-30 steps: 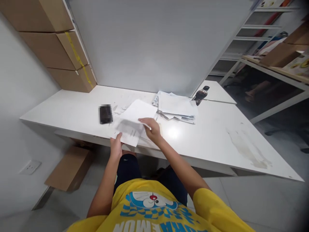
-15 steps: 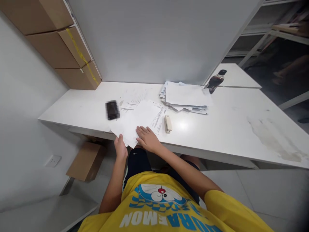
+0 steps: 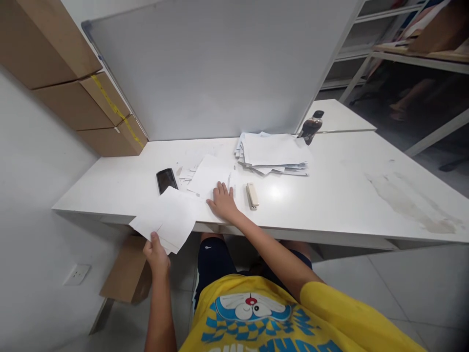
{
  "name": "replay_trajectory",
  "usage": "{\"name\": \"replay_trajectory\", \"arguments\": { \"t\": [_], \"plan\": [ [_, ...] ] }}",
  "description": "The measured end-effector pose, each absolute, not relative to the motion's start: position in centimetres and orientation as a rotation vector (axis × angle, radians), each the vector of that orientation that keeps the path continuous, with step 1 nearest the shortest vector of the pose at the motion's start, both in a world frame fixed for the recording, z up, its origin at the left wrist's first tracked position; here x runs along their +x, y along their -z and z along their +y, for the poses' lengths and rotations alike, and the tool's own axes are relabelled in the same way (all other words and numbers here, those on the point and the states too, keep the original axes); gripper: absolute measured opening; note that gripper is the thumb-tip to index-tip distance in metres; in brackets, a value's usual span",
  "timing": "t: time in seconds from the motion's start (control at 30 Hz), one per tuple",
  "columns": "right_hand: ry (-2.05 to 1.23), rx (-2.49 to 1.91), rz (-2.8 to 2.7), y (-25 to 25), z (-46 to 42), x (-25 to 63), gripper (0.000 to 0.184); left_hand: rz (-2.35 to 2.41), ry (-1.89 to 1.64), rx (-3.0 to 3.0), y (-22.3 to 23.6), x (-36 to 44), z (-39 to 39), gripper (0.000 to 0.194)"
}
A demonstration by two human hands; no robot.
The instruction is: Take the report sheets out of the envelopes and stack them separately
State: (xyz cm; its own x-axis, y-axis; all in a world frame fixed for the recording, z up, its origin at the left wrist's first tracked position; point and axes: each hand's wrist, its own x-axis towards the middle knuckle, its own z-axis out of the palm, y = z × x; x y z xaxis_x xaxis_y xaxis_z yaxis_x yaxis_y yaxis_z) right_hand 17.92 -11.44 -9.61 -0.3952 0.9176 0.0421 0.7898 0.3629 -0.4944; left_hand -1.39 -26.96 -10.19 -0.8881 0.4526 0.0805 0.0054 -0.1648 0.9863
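Note:
My left hand (image 3: 157, 254) grips several white paper sheets (image 3: 170, 215) by their lower edge, thumb on top; they jut past the desk's front edge at the left. Fingers spread, my right hand (image 3: 223, 203) lies on other white sheets (image 3: 208, 176) on the desk. To the right of that hand sits a cream stapler (image 3: 252, 195). A black phone (image 3: 166, 180) lies just behind the held sheets.
On the white desk (image 3: 330, 195), a thick paper stack (image 3: 276, 149) leans toward the back beside a dark bottle (image 3: 311, 127). A whiteboard (image 3: 220, 73) stands behind. Cardboard boxes (image 3: 106, 107) are piled at the left; another box (image 3: 126, 274) is below the desk.
My left hand has drawn its sheets left and toward me, away from the others. My right hand first held a sheet's edge, then flattened onto the paper. The stapler has come into view.

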Motion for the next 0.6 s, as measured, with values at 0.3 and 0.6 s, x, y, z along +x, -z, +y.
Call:
{"name": "replay_trajectory", "arguments": {
  "t": [0.3,0.6],
  "plan": [
    [-0.604,-1.211,-1.846,7.9,-6.2,16.6,0.043,1.410,-2.259,0.766,4.2,2.8,-29.1,0.056],
    [-1.789,-0.581,-1.370,6.4,-14.5,25.6,0.094,2.024,-1.822,1.234,6.0,2.7,-21.2,0.052]
  ]
}}
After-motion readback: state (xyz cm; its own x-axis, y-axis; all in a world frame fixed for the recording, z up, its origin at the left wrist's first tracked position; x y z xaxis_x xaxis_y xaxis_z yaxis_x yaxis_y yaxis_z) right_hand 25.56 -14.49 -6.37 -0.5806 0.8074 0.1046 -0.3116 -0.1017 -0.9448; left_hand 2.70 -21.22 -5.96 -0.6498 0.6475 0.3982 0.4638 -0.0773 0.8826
